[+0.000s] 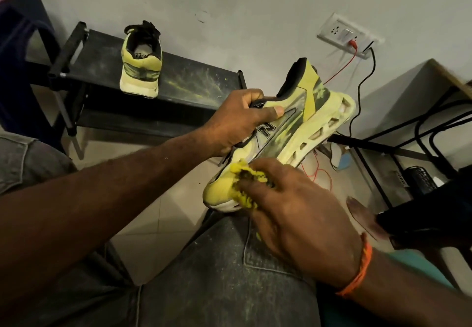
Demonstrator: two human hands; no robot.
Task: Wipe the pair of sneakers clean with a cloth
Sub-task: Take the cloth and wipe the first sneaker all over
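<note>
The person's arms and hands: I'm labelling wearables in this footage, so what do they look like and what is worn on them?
Both forearms are bare, no sleeves or gloves. The right hand has an orange thread band round its wrist. The left hand shows no ring, watch or band.

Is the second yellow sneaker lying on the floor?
No, the second yellow sneaker stands upright on the black dusty rack, heel toward the camera.

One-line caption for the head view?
Left hand holds a sneaker while right hand rubs its toe with a yellow cloth.
</note>
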